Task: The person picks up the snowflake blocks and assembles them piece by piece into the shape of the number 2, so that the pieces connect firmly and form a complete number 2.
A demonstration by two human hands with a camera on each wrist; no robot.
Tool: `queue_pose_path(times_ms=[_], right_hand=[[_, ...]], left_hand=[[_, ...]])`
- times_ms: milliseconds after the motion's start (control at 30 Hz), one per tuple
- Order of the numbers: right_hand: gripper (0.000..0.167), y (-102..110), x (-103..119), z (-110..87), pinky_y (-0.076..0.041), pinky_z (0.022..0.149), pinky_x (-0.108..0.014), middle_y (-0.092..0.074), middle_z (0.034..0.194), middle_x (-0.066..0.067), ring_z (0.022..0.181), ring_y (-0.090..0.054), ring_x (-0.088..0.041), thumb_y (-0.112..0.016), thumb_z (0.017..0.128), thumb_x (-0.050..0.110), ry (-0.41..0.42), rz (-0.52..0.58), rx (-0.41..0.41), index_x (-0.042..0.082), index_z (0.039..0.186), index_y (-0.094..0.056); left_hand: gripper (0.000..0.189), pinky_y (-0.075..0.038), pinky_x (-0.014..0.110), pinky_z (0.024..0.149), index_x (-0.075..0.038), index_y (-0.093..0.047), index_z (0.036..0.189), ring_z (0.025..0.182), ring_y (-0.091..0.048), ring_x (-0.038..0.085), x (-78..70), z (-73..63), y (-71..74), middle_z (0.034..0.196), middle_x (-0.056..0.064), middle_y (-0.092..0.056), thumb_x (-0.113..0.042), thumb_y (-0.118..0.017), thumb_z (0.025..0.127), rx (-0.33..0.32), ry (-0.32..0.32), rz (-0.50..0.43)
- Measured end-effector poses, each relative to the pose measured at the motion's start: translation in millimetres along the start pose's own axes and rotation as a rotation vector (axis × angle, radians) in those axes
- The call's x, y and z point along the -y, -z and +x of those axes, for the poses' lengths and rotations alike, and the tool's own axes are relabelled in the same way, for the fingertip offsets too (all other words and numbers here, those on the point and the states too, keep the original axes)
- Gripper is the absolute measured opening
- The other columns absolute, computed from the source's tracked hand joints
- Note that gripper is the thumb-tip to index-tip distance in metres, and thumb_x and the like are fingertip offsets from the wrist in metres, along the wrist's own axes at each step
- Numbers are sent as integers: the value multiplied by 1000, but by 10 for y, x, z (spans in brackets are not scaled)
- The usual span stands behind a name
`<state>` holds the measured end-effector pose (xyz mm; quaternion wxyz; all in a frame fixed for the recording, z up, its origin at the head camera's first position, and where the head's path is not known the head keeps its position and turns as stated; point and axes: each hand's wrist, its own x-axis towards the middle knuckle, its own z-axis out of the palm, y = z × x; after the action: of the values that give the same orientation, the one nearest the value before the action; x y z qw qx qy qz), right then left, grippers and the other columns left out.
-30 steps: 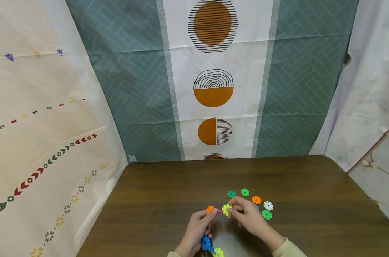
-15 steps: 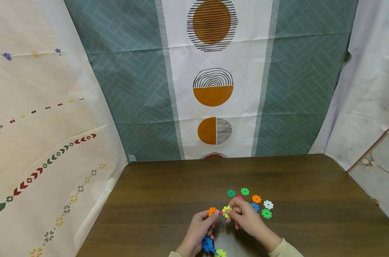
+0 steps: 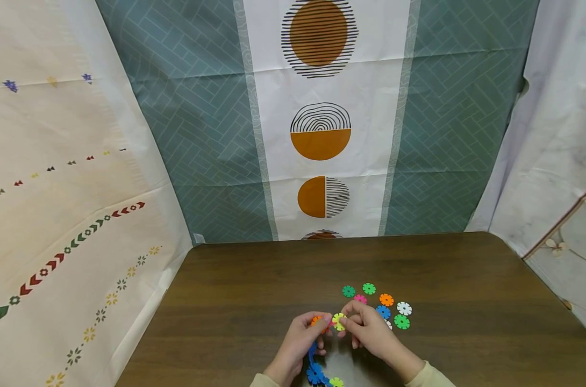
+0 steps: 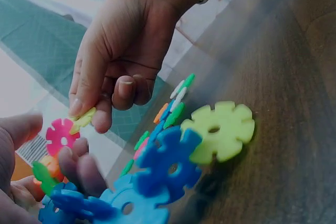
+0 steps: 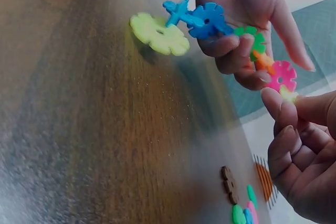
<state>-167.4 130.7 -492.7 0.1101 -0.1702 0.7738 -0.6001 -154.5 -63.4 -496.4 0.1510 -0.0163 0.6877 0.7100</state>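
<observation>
Our right hand (image 3: 369, 327) pinches the yellow disc (image 4: 83, 121), our left hand (image 3: 299, 343) grips the chain (image 5: 215, 17); if we push crookedly, the pink disc (image 4: 59, 134) could pop loose.

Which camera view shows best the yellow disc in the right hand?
The head view: there the yellow disc, though small, shows most of its notched face. The left wrist view shows it nearly edge-on; the right wrist view, only a small, partly hidden bit.
</observation>
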Motion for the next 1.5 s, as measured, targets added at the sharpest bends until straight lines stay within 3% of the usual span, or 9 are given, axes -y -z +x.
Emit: queue_pose_path(times_ms=[133,267,367,500,567,667,867,1133,1500], right_hand=[[17,-7,6,2,-45,43,-29,-69,74,-17,44,-50,-12,-60,98,18,8,-9,16,2,103,-56],[18,34,5,8,-44,43,-29,-66,73,-12,42,-48,-11,-54,102,22,26,-102,4,5,100,-59],[13,74,-7,14,-45,47,-27,-65,73,-2,49,-50,-8,-57,100,20,69,-268,-59,10,94,-63],[9,108,-40,7,-46,58,-27,-61,77,9,66,-54,-6,-75,86,14,115,-572,-155,16,86,-66],[16,117,-67,-6,-46,63,-29,-59,81,9,71,-54,-9,-82,78,16,101,-685,-153,17,86,-68],[23,115,-106,-22,-48,66,-33,-57,85,5,74,-56,-13,-86,72,18,52,-757,-111,17,87,-69],[29,86,-137,-19,-49,65,-35,-53,85,2,73,-51,-13,-88,71,18,3,-798,-93,16,86,-63],[38,94,-154,-27,-38,56,-26,-49,73,9,63,-43,-8,-86,73,17,74,-797,-78,18,87,-51],[17,118,-162,-23,-47,60,-25,-66,80,11,66,-55,-2,-75,86,11,124,-636,-121,21,87,-61]], left_hand=[[34,-42,21,43,-6,-71,109,47,-43,8,16,18,-9,73,2,-66,-32,-74,87,11,-1,37],[30,-39,20,41,-5,-72,107,45,-40,7,38,17,-1,65,-1,-61,-27,-75,87,9,-7,40],[29,-38,19,41,-4,-72,107,44,-40,6,34,6,20,62,-2,-60,-26,-74,88,-3,-20,28],[28,-39,19,41,-2,-71,106,44,-40,6,19,-8,53,65,0,-65,-25,-73,89,-7,-30,7],[28,-39,18,42,-2,-71,106,43,-40,5,13,-16,63,67,2,-67,-24,-73,89,-2,-33,-2],[28,-40,19,43,-1,-70,106,43,-41,6,12,-16,74,71,4,-69,-23,-72,90,2,-33,-8],[30,-41,20,45,-1,-70,109,45,-43,6,11,10,97,77,7,-72,-25,-71,90,-1,-17,4],[30,-43,20,45,-1,-70,107,46,-44,7,-10,2,119,83,12,-72,-26,-71,91,-16,-38,-2],[30,-41,20,45,-1,-67,109,46,-42,8,-7,-13,132,81,5,-70,-26,-68,93,-16,-38,-5]])
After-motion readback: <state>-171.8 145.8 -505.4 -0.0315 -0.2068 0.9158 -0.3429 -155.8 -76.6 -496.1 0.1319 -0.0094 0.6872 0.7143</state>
